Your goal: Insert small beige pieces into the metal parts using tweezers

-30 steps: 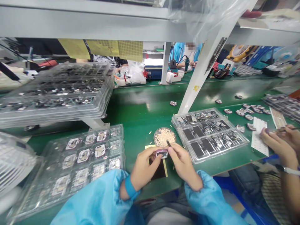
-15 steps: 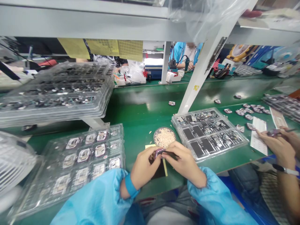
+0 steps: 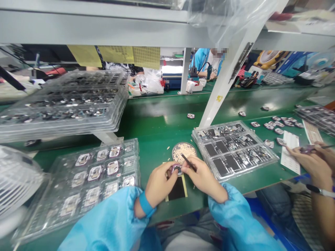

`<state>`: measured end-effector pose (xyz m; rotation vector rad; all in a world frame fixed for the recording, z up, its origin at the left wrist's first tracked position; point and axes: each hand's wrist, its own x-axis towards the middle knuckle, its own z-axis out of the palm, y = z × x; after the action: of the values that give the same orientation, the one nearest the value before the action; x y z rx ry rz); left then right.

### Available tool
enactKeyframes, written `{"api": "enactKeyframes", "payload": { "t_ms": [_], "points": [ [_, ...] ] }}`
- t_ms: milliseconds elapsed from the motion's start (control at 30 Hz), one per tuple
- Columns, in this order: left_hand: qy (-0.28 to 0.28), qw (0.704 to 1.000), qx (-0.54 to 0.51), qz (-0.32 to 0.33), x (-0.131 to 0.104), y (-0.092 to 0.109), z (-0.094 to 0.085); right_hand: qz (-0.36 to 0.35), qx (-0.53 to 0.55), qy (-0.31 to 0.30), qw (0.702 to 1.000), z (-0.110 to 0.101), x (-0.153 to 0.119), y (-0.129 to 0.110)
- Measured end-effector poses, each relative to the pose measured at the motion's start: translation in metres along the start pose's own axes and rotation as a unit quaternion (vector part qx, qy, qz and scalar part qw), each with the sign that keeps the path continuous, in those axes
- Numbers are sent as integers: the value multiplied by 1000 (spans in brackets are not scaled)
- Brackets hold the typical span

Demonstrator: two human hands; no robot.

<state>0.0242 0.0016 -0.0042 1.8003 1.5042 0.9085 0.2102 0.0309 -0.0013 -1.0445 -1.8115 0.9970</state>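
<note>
Between thumb and fingers, my left hand (image 3: 161,182) grips a small purple-rimmed part (image 3: 177,169) with a dark inside. My right hand (image 3: 199,176) is closed on a thin dark tool (image 3: 188,162), whose upper end points up and left; its fingertips touch the right side of the part. Just beyond my hands is a round dish (image 3: 184,150) filled with tiny beige pieces, a few of them loose beside it. Under and in front of the hands lies a black pad (image 3: 177,190) with yellow edges.
Left, a clear tray (image 3: 96,174) holds several purple-rimmed parts; a white fan (image 3: 19,188) stands beside it. Right, another tray (image 3: 235,148) holds dark panels and small components. A slanted white post (image 3: 216,94) rises behind it. A co-worker's hands (image 3: 311,160) are at the far right.
The dark tool has swung from lying nearly level at the part to tilting upward in my right hand. More of the part's dark inside and of the black pad shows.
</note>
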Motion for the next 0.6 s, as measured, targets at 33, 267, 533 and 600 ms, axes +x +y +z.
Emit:
{"api": "enactKeyframes", "payload": {
  "t_ms": [33,267,533,600],
  "points": [
    [-1,1000,1,-5,1,-1,0,4,4,16,1000,0,2,1],
    [1,1000,4,-8,2,1,-3,-25,-46,80,995,1,8,8],
    [5,1000,8,-1,2,0,-3,-42,-24,51,998,3,4,5],
    [7,1000,7,2,1,0,-3,-43,-11,36,998,4,3,4]
  ]
}}
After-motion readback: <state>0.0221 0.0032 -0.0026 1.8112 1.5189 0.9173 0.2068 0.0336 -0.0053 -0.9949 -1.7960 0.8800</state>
